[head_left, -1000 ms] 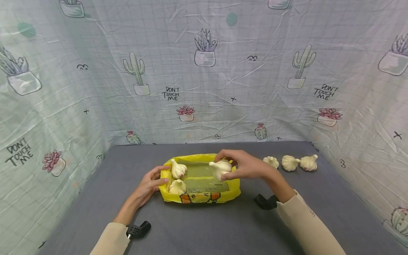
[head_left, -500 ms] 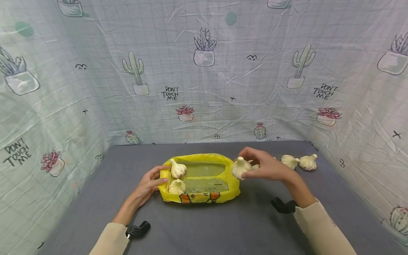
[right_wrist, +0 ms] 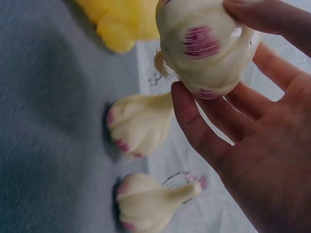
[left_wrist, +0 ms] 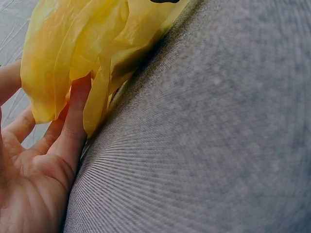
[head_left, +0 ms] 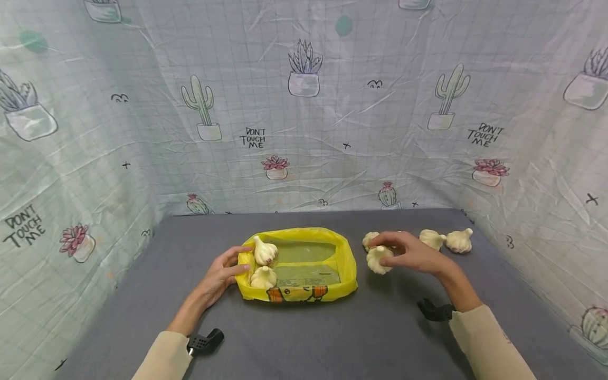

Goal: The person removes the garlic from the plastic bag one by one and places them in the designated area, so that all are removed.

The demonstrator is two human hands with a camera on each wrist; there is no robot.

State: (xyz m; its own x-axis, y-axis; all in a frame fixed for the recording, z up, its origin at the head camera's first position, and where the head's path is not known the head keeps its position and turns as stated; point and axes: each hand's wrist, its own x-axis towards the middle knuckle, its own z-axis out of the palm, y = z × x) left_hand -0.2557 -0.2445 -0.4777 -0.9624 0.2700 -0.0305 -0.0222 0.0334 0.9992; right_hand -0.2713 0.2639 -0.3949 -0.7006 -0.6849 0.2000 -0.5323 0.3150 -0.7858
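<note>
A yellow plastic bag (head_left: 349, 264), its rim rolled down into an open tray shape, lies mid-table. Two garlic bulbs (head_left: 265, 252) sit inside its left end. My left hand (head_left: 218, 274) holds that end; in the left wrist view its fingers reach into the folds of the plastic. To the right of the bag, my right hand (head_left: 418, 253) grips a white garlic bulb (head_left: 379, 260) between thumb and fingers, stem up in the head view. Purple patches mark this bulb in the right wrist view. Another garlic bulb (head_left: 369, 240) is partly hidden just behind it.
More garlic bulbs lie in a row at the back right, among them one bulb (head_left: 431, 239) and a far-right bulb (head_left: 459, 241). My right hand hides part of the row. A patterned curtain (head_left: 304, 121) stands around the grey table (head_left: 304, 338).
My right hand has carried the garlic bulb rightward, from above the bag's right end to beside it, and lower. My left hand stays at the bag's left end.
</note>
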